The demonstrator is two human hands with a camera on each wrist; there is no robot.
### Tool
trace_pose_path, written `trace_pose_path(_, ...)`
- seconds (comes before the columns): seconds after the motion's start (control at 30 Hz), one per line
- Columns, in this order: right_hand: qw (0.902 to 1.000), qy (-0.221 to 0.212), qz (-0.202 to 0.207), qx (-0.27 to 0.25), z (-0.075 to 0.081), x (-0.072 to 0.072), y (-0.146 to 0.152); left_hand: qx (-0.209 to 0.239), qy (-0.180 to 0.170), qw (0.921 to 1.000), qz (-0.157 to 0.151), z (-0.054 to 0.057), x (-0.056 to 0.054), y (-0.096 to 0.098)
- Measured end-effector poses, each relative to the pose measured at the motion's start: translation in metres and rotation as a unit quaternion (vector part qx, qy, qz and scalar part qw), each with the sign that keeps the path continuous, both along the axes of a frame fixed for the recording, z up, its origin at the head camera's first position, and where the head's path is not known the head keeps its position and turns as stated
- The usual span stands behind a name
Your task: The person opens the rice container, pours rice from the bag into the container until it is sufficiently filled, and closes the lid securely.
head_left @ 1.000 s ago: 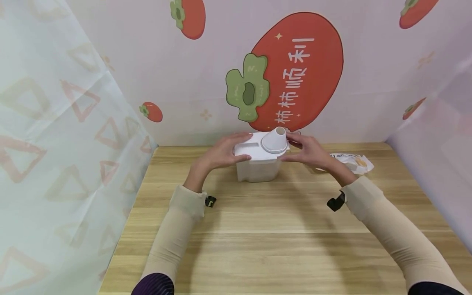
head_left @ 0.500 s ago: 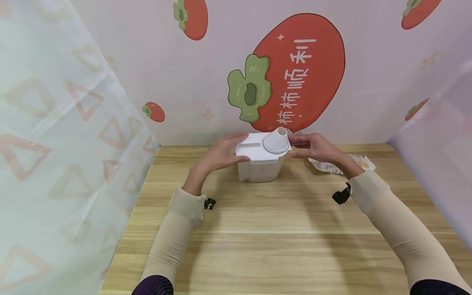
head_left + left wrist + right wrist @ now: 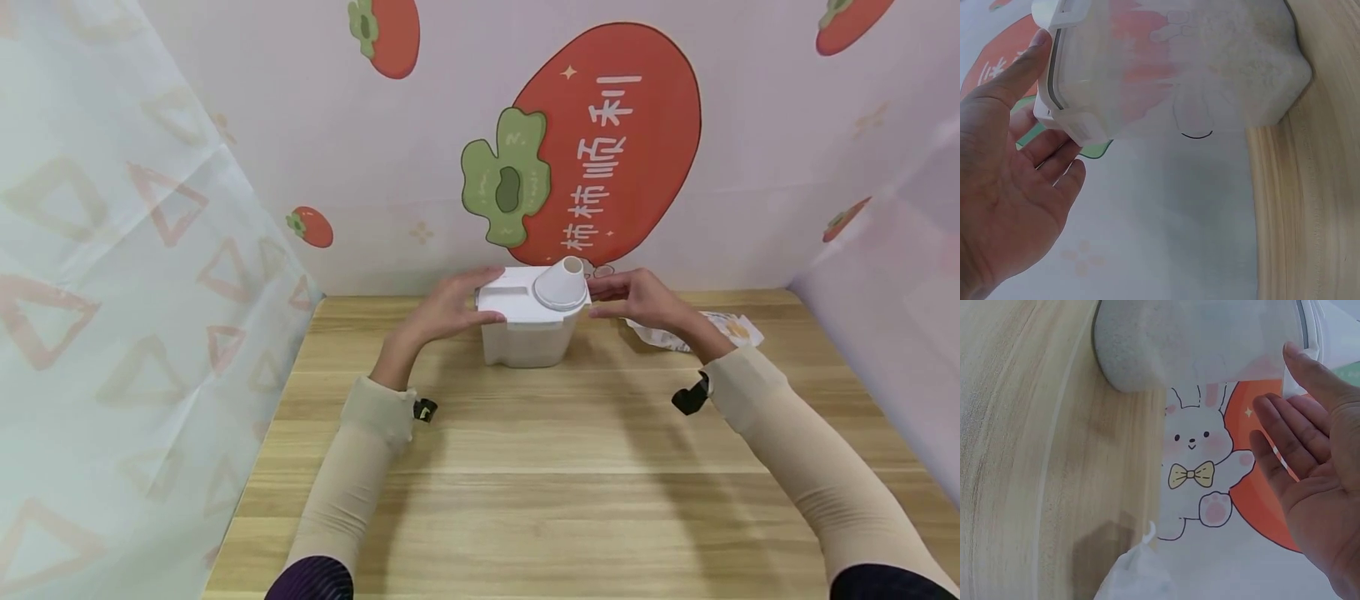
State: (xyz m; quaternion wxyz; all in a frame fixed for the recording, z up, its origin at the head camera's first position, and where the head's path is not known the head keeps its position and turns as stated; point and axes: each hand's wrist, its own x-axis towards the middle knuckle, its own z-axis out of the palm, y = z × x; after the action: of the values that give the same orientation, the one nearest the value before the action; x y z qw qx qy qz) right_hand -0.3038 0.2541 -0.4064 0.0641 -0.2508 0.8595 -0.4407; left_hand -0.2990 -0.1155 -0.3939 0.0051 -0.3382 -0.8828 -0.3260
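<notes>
A storage container [image 3: 528, 342] of translucent plastic stands upright at the back of the table. Its white lid [image 3: 517, 310] bears a slot and a cone-shaped white cap [image 3: 561, 285]. Pale, grainy contents [image 3: 1260, 69] fill its lower part in the left wrist view. My left hand [image 3: 448, 307] holds the lid's left end, thumb on the near edge and fingers at the far side. My right hand [image 3: 643, 300] is at the lid's right end with loosely bent fingers; in the right wrist view its thumb tip [image 3: 1291, 351] is right by the lid's edge.
A crumpled white printed packet [image 3: 733, 328] lies on the wooden table [image 3: 525, 500], partly behind my right forearm. A printed cloth wall [image 3: 390, 167] rises directly behind the container, and others stand at the left and right.
My right hand has shifted slightly right, away from the lid's end, and its fingers have loosened. The left hand stays on the lid, and the container stands in the same place.
</notes>
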Motion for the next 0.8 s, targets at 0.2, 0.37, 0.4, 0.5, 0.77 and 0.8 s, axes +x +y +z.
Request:
trace_pose_path(0.2,0.9996,-0.017,-0.020,-0.009,0.001,-0.001,-0.001,0.003,-0.003,1.0000,-0.002,0.000,-0.002,0.000)
trace_pose_path(0.37,0.9996,-0.010,-0.026,-0.004,-0.002,-0.003,-0.002,0.010,-0.004,0.9999,-0.004,-0.001,-0.002,-0.001)
trace_pose_path(0.4,0.9996,-0.009,-0.026,-0.003,-0.002,-0.004,-0.002,0.011,-0.005,0.9999,-0.004,-0.001,-0.002,-0.001)
trace_pose_path(0.5,0.9993,-0.017,-0.030,-0.011,-0.004,-0.004,-0.004,0.013,-0.007,0.9999,-0.003,-0.001,-0.002,-0.002)
trace_pose_path(0.77,0.9985,-0.018,-0.034,-0.040,-0.010,-0.005,-0.004,0.012,-0.001,0.9999,-0.004,-0.003,-0.001,-0.002)
trace_pose_path(0.8,0.9983,-0.017,-0.034,-0.044,-0.011,-0.005,-0.004,0.012,0.001,0.9999,-0.004,-0.003,-0.001,-0.002)
